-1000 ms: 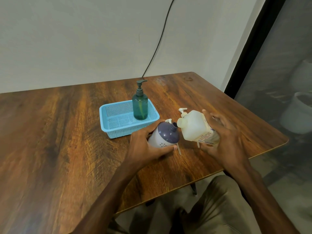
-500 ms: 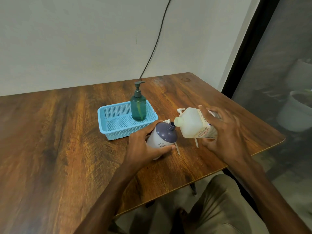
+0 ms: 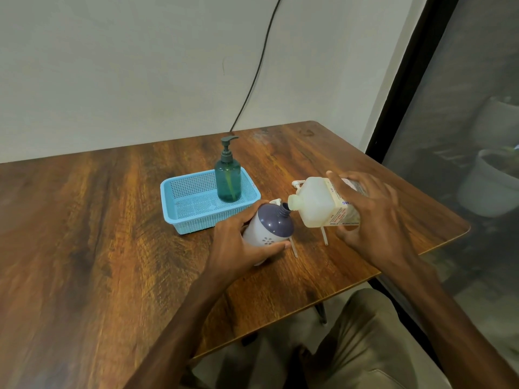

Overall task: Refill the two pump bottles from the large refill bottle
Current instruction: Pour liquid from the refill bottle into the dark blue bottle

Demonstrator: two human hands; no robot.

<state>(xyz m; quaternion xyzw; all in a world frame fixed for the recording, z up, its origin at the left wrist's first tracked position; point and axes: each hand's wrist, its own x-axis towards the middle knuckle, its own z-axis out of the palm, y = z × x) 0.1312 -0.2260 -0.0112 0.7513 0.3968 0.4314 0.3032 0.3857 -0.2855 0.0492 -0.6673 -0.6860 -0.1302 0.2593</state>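
The left hand [image 3: 236,244] has its grip wrapped around the purple pump bottle [image 3: 271,227], which tilts rightward. The green pump bottle [image 3: 228,179] waits beyond it. The right hand [image 3: 373,217] holds the refill bottle [image 3: 317,203] in its grip. This bottle has tipped closer, so its spout now meets the purple neck, and pouring likely starts.
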